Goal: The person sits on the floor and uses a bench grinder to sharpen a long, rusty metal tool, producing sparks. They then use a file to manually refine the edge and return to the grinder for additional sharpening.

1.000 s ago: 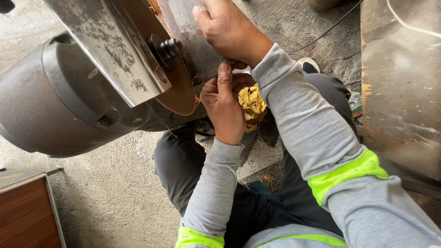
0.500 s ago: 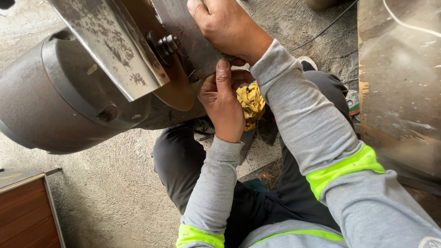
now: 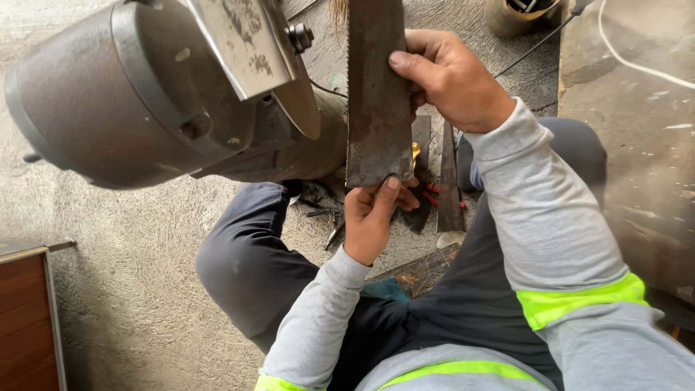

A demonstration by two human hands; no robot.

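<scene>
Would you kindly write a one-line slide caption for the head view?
Both hands, left hand and right hand, hold a rusty toothed blade beside a grey bench grinder.

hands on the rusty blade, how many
2: the right hand grips the rusty toothed blade at its upper right edge; the left hand holds its lower end, thumb on the face.

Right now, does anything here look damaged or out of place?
The blade held by the left hand and right hand is rusty and pitted. Tools lie loose on the floor between the knees.
</scene>
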